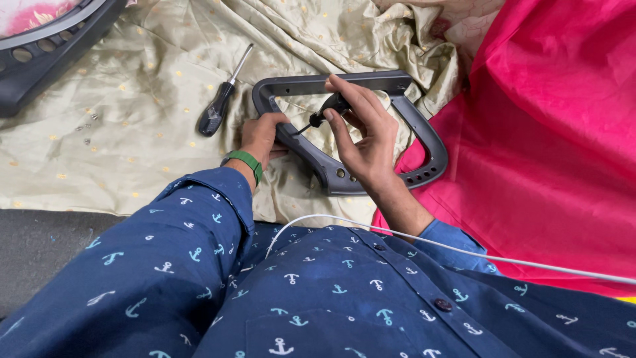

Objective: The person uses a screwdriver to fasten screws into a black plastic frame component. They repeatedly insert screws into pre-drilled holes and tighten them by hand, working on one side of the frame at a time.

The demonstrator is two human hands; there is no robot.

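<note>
Fingers [344, 106] pinch a small screwdriver [321, 118] against the dark grey frame [424, 126].

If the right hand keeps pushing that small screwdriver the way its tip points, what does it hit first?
Probably the left side of the dark plastic frame, right beside the left hand. The right hand aims the small screwdriver leftward and down; depth is unclear.

open beige cloth [152, 86] left of the hands, broken by a loose screwdriver [218, 106] and small screws [86, 126], black ringed part [40, 53] blocking far left corner, pink fabric [550, 132] heaped on right
</note>
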